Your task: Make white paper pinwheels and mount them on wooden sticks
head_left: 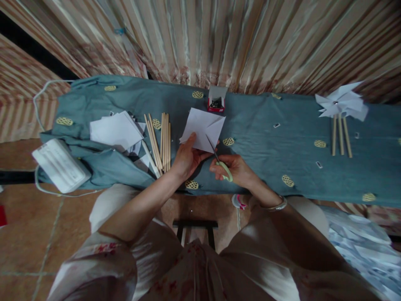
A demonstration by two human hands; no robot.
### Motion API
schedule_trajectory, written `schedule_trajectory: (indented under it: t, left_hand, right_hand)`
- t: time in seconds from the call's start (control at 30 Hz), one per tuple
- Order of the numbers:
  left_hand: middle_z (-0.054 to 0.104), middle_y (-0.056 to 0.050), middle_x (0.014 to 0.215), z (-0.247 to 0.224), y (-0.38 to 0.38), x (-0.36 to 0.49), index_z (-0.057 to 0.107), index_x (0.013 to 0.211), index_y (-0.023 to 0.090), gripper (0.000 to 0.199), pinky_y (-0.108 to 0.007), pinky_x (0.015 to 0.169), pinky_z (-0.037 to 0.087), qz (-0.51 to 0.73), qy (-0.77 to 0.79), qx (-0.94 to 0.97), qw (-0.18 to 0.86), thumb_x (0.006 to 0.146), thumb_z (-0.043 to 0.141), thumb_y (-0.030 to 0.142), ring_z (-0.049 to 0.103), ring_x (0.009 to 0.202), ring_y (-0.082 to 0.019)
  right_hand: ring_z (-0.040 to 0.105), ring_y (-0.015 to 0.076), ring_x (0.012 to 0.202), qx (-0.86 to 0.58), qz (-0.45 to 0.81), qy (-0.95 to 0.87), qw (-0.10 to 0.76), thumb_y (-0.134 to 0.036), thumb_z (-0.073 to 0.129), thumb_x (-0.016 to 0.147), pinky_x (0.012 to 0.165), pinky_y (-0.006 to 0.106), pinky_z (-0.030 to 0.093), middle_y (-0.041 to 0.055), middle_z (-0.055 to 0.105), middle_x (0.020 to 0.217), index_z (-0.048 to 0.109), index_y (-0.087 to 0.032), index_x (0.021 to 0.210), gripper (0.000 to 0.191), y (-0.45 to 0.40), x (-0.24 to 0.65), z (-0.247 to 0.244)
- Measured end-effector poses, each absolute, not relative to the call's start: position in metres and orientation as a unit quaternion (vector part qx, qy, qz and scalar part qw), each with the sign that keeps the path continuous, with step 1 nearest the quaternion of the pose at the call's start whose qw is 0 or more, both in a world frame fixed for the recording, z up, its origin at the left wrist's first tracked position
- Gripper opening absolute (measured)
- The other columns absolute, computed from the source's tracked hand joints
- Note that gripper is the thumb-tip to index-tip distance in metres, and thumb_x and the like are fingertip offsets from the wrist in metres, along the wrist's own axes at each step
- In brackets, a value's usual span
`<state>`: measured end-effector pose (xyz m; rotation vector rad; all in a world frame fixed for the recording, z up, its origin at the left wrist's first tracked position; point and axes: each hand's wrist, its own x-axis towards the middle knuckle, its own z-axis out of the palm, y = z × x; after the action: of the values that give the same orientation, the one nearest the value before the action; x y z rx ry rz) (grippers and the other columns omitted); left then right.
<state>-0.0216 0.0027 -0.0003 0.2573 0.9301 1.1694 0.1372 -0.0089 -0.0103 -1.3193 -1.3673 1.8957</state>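
A square of white paper [200,123] is held above the cloth by my left hand [188,156], thumb on top and fingers beneath. One slit shows near its upper right corner. My right hand [230,169] grips a pair of scissors [224,170] with pale green handles. Their blades lie at the paper's lower right corner, pointing toward its middle. Left of the paper lie several wooden sticks [165,142] and a pile of white paper sheets [117,129]. Behind the paper stands an opened small red and white box [216,102] with dark small pieces inside.
Paper pinwheels [341,100] on wooden sticks lie at the right of the green cloth [260,154]. A white power strip [61,165] with a cable rests at the left edge. Striped curtains [200,46] hang behind. A pile of white paper [363,238] sits low at the right.
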Motion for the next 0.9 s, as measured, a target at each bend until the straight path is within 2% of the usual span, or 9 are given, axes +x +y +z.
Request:
schedule_trajectory:
  t: [0.17, 0.3, 0.47, 0.67, 0.9]
  left_hand:
    - [0.076, -0.014, 0.106, 0.000, 0.006, -0.028, 0.057, 0.129, 0.012, 0.039, -0.042, 0.096, 0.057, 0.544, 0.423, 0.114, 0.716, 0.100, 0.048, 0.035, 0.072, 0.105, -0.026]
    - [0.076, -0.012, 0.102, 0.002, 0.009, -0.035, 0.055, 0.131, 0.011, 0.038, -0.039, 0.094, 0.057, 0.558, 0.408, 0.121, 0.712, 0.101, 0.045, 0.033, 0.073, 0.101, -0.024]
    - [0.076, -0.010, 0.103, 0.006, 0.011, -0.038, 0.053, 0.134, 0.015, 0.037, -0.041, 0.093, 0.058, 0.565, 0.403, 0.114, 0.711, 0.102, 0.043, 0.031, 0.074, 0.095, -0.022]
    - [0.074, -0.010, 0.103, 0.003, 0.003, -0.029, 0.054, 0.129, 0.015, 0.032, -0.044, 0.095, 0.057, 0.530, 0.411, 0.116, 0.733, 0.102, 0.041, 0.028, 0.074, 0.097, -0.024]
    - [0.073, -0.016, 0.113, -0.010, -0.013, -0.015, 0.049, 0.135, 0.014, 0.037, -0.051, 0.091, 0.058, 0.449, 0.398, 0.100, 0.793, 0.102, 0.041, 0.029, 0.075, 0.092, -0.028]
  right_hand:
    - [0.056, 0.0097, 0.047, -0.484, 0.684, -0.507, 0.201, -0.056, 0.087, 0.056, 0.046, 0.022, 0.046, -0.0039, 0.062, 0.054, 0.063, -0.019, 0.070, 0.046, -0.012, 0.143, -0.016]
    - [0.056, 0.0112, 0.050, -0.486, 0.636, -0.567, 0.194, -0.057, 0.083, 0.064, 0.046, 0.023, 0.043, -0.0032, 0.063, 0.057, 0.066, -0.019, 0.079, 0.044, -0.015, 0.158, -0.025]
    - [0.050, 0.0114, 0.046, -0.534, 0.470, -0.674, 0.198, -0.060, 0.079, 0.069, 0.045, 0.025, 0.036, -0.0041, 0.059, 0.054, 0.071, -0.019, 0.086, 0.045, -0.009, 0.186, -0.022]
    - [0.068, 0.0228, 0.064, -0.647, 0.212, -0.706, 0.196, -0.057, 0.068, 0.080, 0.060, 0.031, 0.048, 0.0056, 0.073, 0.074, 0.069, -0.018, 0.112, 0.051, -0.001, 0.213, -0.015]
    - [0.074, 0.0304, 0.080, -0.693, 0.060, -0.708, 0.124, -0.046, 0.062, 0.086, 0.066, 0.034, 0.050, 0.0139, 0.078, 0.093, 0.061, -0.013, 0.125, 0.051, 0.006, 0.229, -0.016]
